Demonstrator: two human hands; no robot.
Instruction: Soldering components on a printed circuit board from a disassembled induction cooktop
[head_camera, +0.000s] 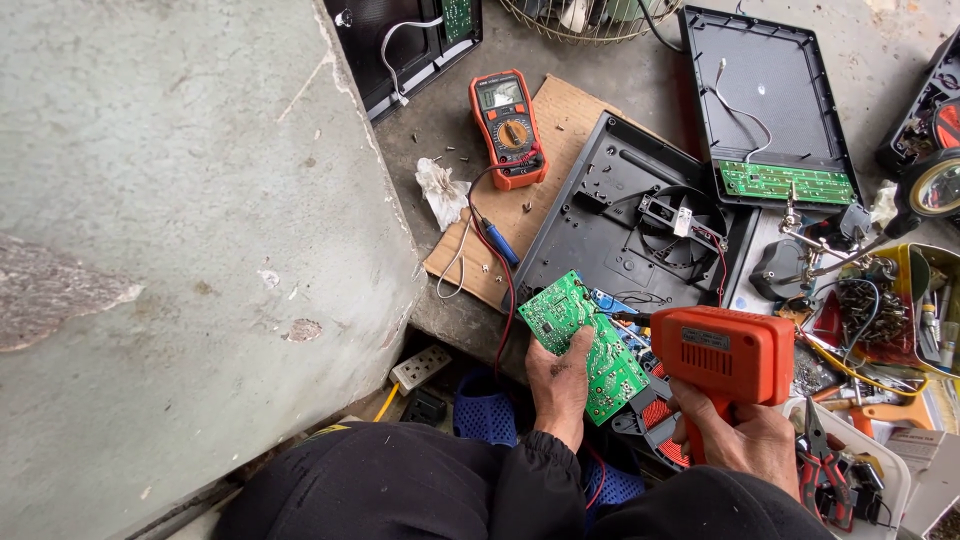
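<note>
Grey concrete floor (640, 75) runs beside a big slab wall, strewn with repair clutter. Fingers of the left hand (558, 378) are clamped on the lower edge of a green circuit board (585, 345), held tilted above the lap. Fingers of the right hand (745, 440) are wrapped tight around the grip of an orange soldering gun (725, 352), its nose just beside the board's right edge. Beyond lies an open black appliance shell (630, 225) with a fan, resting partly on cardboard (560, 120). An orange multimeter (508, 128) sits on that cardboard, its leads trailing down. Red pliers (820, 465) lie in a white tray at right.
</note>
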